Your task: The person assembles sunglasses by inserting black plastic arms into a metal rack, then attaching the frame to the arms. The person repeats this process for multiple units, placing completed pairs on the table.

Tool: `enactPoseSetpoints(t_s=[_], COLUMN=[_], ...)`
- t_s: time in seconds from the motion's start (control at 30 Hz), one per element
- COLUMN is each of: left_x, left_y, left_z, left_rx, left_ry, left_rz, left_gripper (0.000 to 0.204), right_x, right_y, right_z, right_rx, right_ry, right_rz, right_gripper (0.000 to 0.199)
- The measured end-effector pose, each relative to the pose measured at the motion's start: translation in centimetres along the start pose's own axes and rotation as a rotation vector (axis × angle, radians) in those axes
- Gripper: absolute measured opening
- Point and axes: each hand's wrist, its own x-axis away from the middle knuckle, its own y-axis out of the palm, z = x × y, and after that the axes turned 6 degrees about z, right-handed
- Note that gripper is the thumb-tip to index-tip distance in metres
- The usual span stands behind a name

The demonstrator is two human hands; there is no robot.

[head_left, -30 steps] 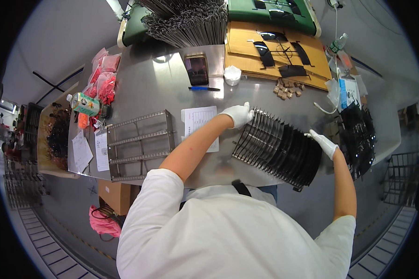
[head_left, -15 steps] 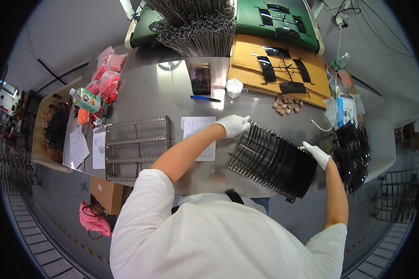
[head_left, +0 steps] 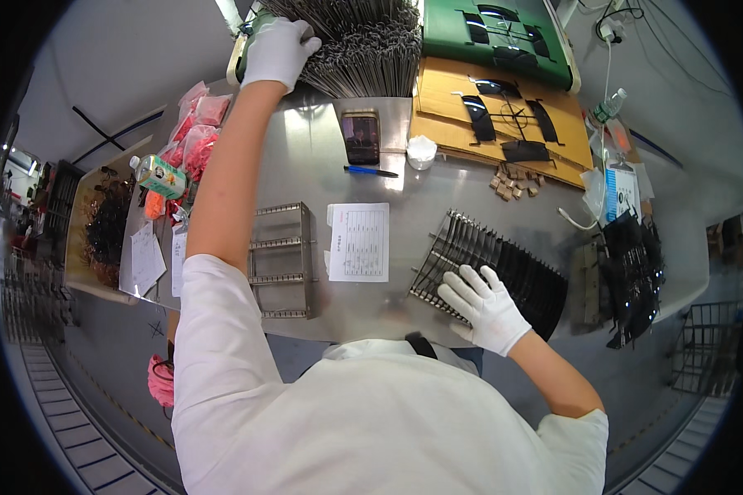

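My left hand (head_left: 279,51), in a white glove, is stretched to the far left edge of a dense bundle of thin grey metal rods with hooked ends (head_left: 359,58). Its fingers are curled in, and what they hold, if anything, is hidden. My right hand (head_left: 485,312), also gloved, lies with fingers spread over the near side of a metal wire rack (head_left: 442,252). Curved black plates (head_left: 524,280) stand in a row in that rack, toward its right end. An open metal frame rack (head_left: 281,279) is partly covered by my left arm.
A printed sheet (head_left: 360,242) lies between the racks. Behind it are a phone (head_left: 361,136), a blue pen (head_left: 371,172) and a white cup-shaped thing (head_left: 421,152). Small tan blocks (head_left: 512,183) lie beside cardboard (head_left: 437,99) bearing black panels. More black plates (head_left: 631,276) hang at right.
My left hand has left the rack's far corner and moved far left to the rod bundle. My right hand has shifted from the rack's right end to its near side, fingers spread.
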Motion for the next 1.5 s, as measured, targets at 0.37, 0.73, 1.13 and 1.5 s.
enactPoseSetpoints(t_s=[0.37,0.73,1.13,1.5], left_x=[0.1,0.1,12.6,29.5], left_y=[-0.2,-12.8,-9.4,10.9], left_z=[-2.5,-6.9,2.1,13.2], left_rx=[0.054,1.039,1.327,1.362], left_ry=[0.294,-0.328,-0.538,-0.841], left_rz=[-0.058,0.614,0.669,-0.208], left_gripper=[0.012,0.039,0.018,0.02], right_x=[-0.9,-2.1,-5.2,-5.2], right_y=[2.0,2.1,0.9,3.1], right_z=[0.6,4.6,4.9,5.1], right_rx=[0.134,0.157,0.158,0.182], right_ry=[0.003,0.04,0.142,0.111], right_rz=[0.062,0.066,0.177,0.056], right_gripper=[0.05,0.059,0.069,0.073])
